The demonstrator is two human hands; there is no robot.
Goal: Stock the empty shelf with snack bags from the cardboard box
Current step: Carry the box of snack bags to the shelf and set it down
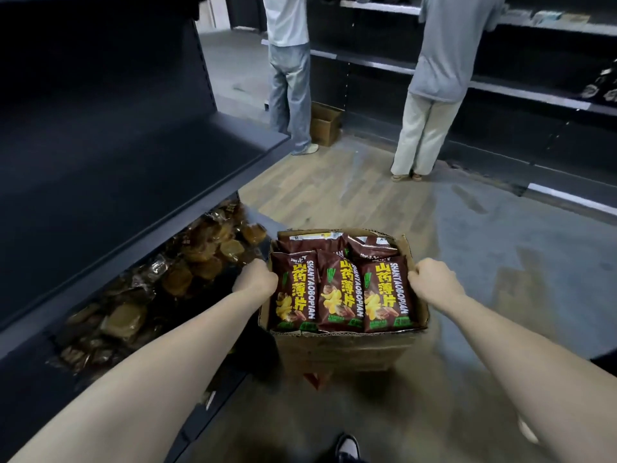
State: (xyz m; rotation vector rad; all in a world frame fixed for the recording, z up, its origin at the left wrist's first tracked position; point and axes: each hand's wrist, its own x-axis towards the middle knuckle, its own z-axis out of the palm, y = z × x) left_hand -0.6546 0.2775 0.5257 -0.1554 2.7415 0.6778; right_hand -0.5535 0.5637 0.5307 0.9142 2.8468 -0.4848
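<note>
One cardboard box (347, 345), open-topped, gripped at both side walls: left hand (255, 277) curled over left rim, right hand (432, 282) curled over right rim. Three brown snack bags (340, 289) face-up in front row between hands, at least two more behind. Empty shelf (100, 155) just left of box, above wrapped goods (187, 279) on lower level. Open floor (500, 262) to right.

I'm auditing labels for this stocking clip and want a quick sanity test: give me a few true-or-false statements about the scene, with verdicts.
1. The left hand and right hand each grip a side of the box. True.
2. The box is empty. False: it holds brown snack bags.
3. The upper shelf on the left is bare. True.
4. Nothing is stocked under that shelf. False: clear packs lie there.
5. Nobody else is in view. False: a person in jeans and a person in pale trousers stand further off.
</note>
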